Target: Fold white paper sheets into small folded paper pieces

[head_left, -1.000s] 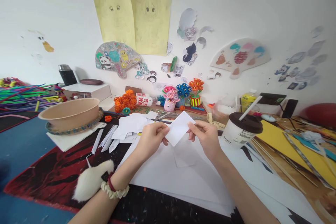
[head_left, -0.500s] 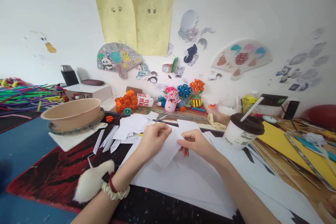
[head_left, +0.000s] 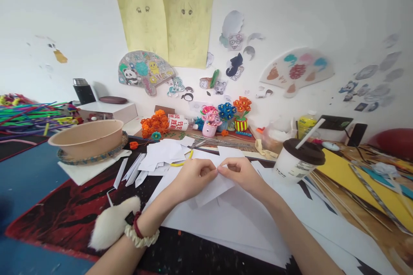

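Left hand (head_left: 196,178) and right hand (head_left: 241,175) both pinched on sheet (head_left: 214,190), tips nearly meeting at its 12 o'clock edge. Sheet's over bigger paper (head_left: 232,225); cup (head_left: 293,168) at 2 o'clock, scraps (head_left: 164,154) at 10. Likely light, thin, creases easily; best taken lightly by edges.

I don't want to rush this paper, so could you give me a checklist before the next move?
1. Left hand pinching the small paper: ok.
2. Right hand pinching it too, fingertips close to the left's: ok.
3. Small paper fully visible: not ok, hands hide part.
4. Crease at the fingertips: cannot tell.
5. Large white sheets beneath the hands: ok.
6. Dark lid on the cup: ok.
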A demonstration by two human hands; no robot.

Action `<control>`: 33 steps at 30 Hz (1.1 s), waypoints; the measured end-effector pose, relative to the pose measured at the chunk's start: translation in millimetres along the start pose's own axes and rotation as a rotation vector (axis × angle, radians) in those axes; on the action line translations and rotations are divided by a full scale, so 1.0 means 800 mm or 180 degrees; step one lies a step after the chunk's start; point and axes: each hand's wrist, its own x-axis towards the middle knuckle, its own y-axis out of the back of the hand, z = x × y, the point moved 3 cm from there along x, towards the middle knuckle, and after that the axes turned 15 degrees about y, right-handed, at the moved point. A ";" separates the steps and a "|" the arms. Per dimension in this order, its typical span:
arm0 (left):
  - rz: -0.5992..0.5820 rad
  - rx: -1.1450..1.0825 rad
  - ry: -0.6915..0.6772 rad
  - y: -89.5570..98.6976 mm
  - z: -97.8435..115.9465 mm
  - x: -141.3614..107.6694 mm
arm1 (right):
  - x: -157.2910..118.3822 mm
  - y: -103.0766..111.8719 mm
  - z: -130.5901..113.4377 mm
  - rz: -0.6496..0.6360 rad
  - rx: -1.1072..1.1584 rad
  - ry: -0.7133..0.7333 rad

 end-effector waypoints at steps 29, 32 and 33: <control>0.0719 -0.0259 0.0199 0.028 -0.013 0.007 | -0.009 0.055 0.024 0.1602 0.0006 -0.0229; 0.0572 -0.0281 0.0174 0.017 -0.012 0.009 | -0.007 0.043 0.017 0.1399 0.0155 -0.0266; 0.0549 -0.0292 0.0164 0.014 -0.012 0.010 | -0.006 0.040 0.016 0.1279 0.0198 -0.0306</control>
